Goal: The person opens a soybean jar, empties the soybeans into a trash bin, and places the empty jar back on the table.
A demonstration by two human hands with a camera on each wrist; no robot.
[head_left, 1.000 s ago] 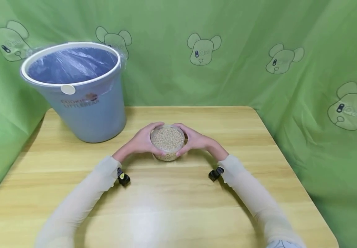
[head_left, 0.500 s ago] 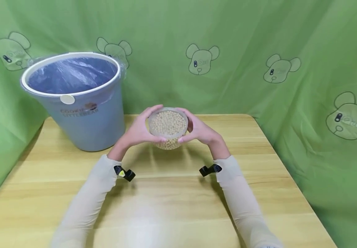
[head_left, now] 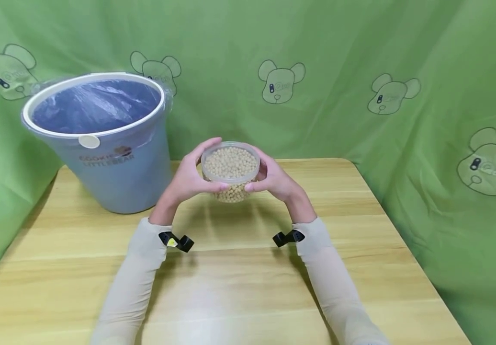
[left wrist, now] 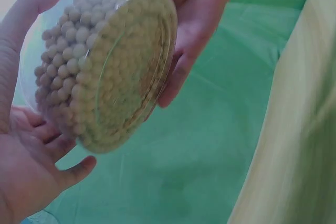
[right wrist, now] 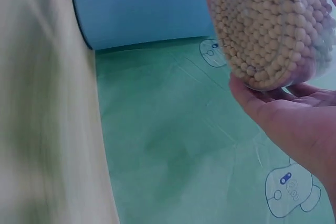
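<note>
A round clear plastic tub (head_left: 231, 165), full of small beige beads, is held up over the table between both hands. My left hand (head_left: 187, 176) grips its left side, thumb along the front below the rim. On the opposite side my right hand (head_left: 276, 180) grips it the same way. The left wrist view shows the tub's underside (left wrist: 126, 72) tilted toward the camera, off the table, with beads pressed against the clear wall. In the right wrist view the right fingers curve under and around the tub (right wrist: 262, 24).
A blue bin (head_left: 118, 177) with a white rim and a clear plastic liner stands at the table's back left. Green cloth (head_left: 325, 110) with bear-head prints hangs behind and beside the wooden table (head_left: 231, 287). A small black camera sits on each wrist.
Both hands have lifted the tub from the table and raised it toward the camera. The head view has tilted up slightly, so the bin sits lower in the picture.
</note>
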